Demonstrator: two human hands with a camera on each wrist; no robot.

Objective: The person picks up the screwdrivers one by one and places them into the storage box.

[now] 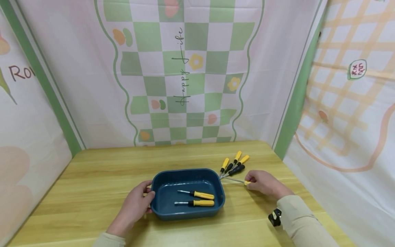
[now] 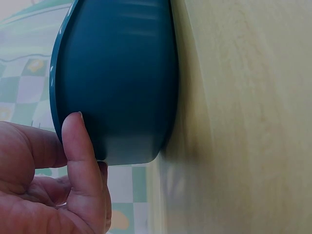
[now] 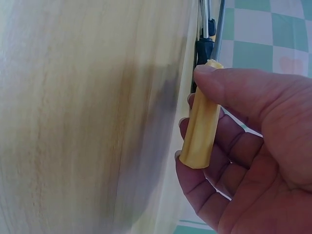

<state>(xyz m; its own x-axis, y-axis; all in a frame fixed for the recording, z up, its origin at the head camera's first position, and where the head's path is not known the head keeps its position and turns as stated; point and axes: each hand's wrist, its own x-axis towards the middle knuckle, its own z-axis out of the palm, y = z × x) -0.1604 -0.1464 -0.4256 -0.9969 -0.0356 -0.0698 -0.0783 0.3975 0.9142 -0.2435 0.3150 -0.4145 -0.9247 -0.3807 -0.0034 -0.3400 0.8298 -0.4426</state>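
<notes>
A dark blue rectangular tray (image 1: 188, 216) stands on the wooden table, and two yellow-and-black screwdrivers (image 1: 203, 203) lie inside it. My left hand (image 1: 135, 202) grips the tray's left end, thumb at the rim; the left wrist view shows fingers (image 2: 80, 156) against its outer wall. To the right of the tray, my right hand (image 1: 262, 183) pinches a screwdriver by its yellow handle (image 3: 201, 131) between thumb and fingers. Its metal shaft (image 1: 232, 179) points left toward the tray's right rim. Just behind lie several more screwdrivers (image 1: 237, 169), some with yellow handles, some with black.
The wooden table (image 1: 102, 178) reaches back to a hanging cloth (image 1: 172, 82) with green and white checks. More printed cloth (image 1: 345, 103) hangs along the right side, and another (image 1: 34, 120) on the left. A black device (image 1: 274, 218) sits at my right wrist.
</notes>
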